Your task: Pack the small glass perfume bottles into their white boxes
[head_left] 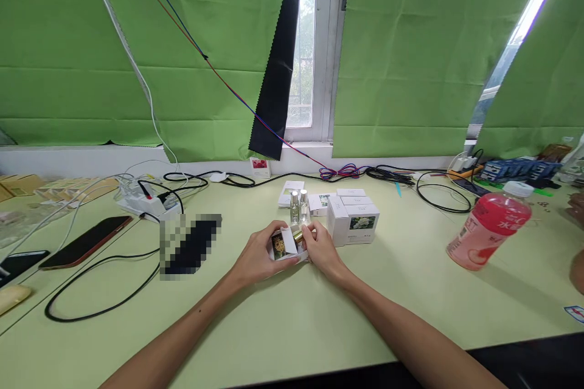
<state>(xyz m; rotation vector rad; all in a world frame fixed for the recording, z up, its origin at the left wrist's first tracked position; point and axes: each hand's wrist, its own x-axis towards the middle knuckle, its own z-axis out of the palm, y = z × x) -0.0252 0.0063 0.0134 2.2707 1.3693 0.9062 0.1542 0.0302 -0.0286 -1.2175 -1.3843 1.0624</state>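
Observation:
My left hand [259,256] is wrapped round a small white box [283,244] with a yellow flower picture on it, its flap raised. My right hand [323,250] pinches a small gold-capped bottle [298,236] at the box's opening; most of that bottle is hidden by the fingers and the box. Just behind the hands, two small clear glass bottles [294,211] with shiny caps stand upright side by side. To the right of my right hand, several closed white boxes [351,222] stand grouped together, the front one showing a white flower.
A pink drink bottle [491,228] stands at the right. Phones [86,243], a power strip [152,202] and looping cables lie at the left. Coiled black cables [390,176] run along the back below green blinds [424,61]. Part of another person shows at the right edge.

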